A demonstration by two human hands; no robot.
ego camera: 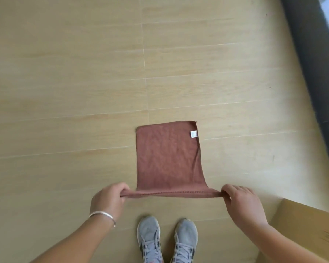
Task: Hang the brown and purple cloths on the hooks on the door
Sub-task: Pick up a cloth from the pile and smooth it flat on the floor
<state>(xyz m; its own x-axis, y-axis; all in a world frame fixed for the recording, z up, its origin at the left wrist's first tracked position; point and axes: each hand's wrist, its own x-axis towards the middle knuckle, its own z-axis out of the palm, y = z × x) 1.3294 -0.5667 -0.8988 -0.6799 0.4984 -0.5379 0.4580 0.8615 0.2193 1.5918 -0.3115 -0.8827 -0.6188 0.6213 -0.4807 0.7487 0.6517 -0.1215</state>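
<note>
Brown square microfibre cloth [168, 158] hangs spread at 6 o'clock above the pale wood-plank floor [65, 92]; left hand [108, 201] and right hand [243, 203] each pinch a top corner. Step: brown cloth held, unhung. Next likely needs finding door hooks, unseen here

2 grey sneakers [167, 242] on wooden floor [65, 92] (cardboard box [308, 230] just beside).

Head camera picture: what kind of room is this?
Probably an indoor room at home, though that's a guess: a wood-look floor, a cardboard box beside the person's sneakers, and a brown cloth held up.
</note>
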